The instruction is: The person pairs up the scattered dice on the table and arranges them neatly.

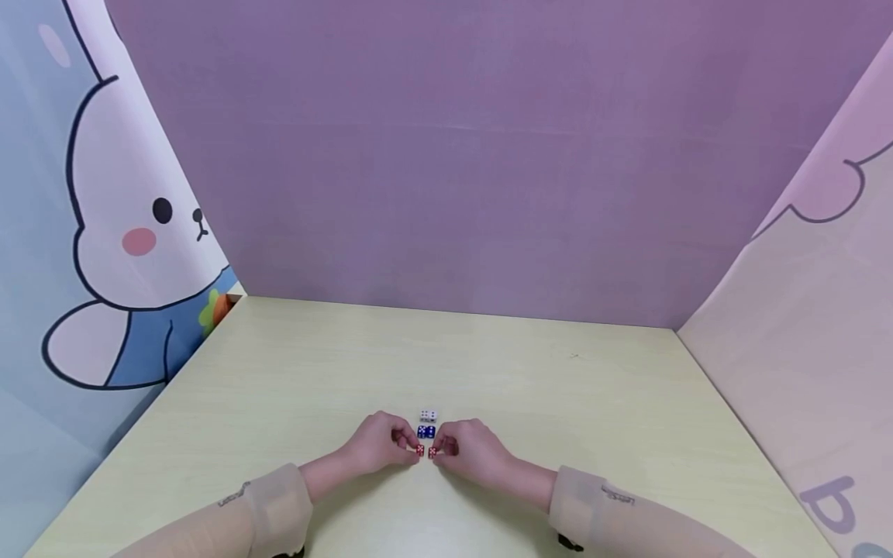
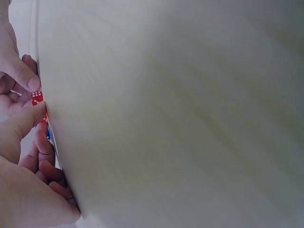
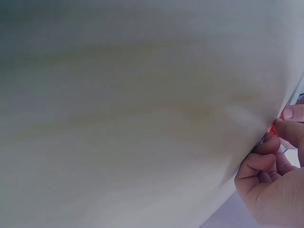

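Observation:
Between thumb and index finger my left hand (image 1: 380, 443) pinches a small red die (image 1: 420, 450) with white pips, down at the tabletop. Just across a narrow gap, my right hand (image 1: 476, 452) pinches a second red die (image 1: 432, 452) in the same way. Right behind them sit two blue dice (image 1: 426, 432) side by side, and beyond these a pair of white dice (image 1: 429, 416). In the left wrist view a red die (image 2: 37, 95) shows by the fingertips. The right wrist view has only a sliver of red (image 3: 272, 129), mostly hidden by fingers.
The pale wooden table (image 1: 488, 364) runs back to a purple panel (image 1: 460, 170). A printed rabbit panel (image 1: 132, 194) borders the left side, and a pale pink panel (image 1: 816, 294) the right.

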`<move>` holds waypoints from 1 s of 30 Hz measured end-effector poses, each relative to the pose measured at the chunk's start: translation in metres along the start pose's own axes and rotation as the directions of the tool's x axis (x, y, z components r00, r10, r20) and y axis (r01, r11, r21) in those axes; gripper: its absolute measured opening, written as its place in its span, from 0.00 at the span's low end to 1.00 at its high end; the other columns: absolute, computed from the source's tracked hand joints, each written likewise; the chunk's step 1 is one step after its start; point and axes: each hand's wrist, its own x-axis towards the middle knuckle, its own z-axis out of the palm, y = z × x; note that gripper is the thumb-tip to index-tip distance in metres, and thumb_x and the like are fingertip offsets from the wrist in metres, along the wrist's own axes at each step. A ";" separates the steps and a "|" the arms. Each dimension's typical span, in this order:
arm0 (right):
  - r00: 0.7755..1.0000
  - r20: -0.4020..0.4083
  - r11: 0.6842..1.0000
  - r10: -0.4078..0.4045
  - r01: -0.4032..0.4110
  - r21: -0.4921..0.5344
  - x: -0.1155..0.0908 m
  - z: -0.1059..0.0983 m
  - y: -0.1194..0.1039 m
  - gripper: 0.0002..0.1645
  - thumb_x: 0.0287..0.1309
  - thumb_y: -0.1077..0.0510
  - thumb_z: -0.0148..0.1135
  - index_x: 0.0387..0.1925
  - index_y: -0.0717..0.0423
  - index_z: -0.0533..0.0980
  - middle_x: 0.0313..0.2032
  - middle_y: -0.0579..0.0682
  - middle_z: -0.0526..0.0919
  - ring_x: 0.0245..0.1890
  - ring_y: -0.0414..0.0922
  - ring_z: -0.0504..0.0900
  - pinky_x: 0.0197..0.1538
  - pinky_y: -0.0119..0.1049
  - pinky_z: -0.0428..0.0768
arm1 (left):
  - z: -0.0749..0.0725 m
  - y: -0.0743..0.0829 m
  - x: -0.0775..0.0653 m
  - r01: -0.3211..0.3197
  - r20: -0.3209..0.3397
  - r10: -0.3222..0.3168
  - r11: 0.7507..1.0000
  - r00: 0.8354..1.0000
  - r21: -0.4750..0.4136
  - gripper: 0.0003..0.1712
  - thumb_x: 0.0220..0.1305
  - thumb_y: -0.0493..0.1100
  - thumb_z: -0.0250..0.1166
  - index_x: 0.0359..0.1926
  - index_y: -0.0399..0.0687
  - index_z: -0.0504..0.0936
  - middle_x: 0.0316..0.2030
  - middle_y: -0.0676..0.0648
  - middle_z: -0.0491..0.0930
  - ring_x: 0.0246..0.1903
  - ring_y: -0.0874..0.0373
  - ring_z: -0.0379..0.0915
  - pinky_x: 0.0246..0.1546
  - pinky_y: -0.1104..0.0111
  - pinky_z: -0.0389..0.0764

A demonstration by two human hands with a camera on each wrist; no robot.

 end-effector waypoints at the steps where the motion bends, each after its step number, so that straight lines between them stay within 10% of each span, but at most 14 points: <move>1: 1.000 -0.003 1.000 -0.002 0.002 0.001 0.000 0.000 0.000 0.05 0.49 0.61 0.69 0.29 0.53 0.80 0.19 0.36 0.75 0.19 0.29 0.69 0.26 0.23 0.72 | 0.000 0.000 0.000 -0.001 0.000 0.001 1.000 1.000 -0.001 0.09 0.44 0.39 0.75 0.27 0.47 0.83 0.20 0.56 0.74 0.22 0.65 0.67 0.26 0.74 0.68; 30: 0.999 0.010 0.998 0.036 -0.037 0.055 -0.008 -0.018 0.003 0.08 0.51 0.60 0.67 0.36 0.57 0.80 0.21 0.39 0.77 0.20 0.31 0.72 0.26 0.25 0.75 | -0.008 -0.001 0.001 0.081 0.019 -0.080 0.993 0.997 -0.084 0.10 0.45 0.38 0.74 0.31 0.44 0.83 0.23 0.53 0.75 0.25 0.60 0.69 0.28 0.72 0.72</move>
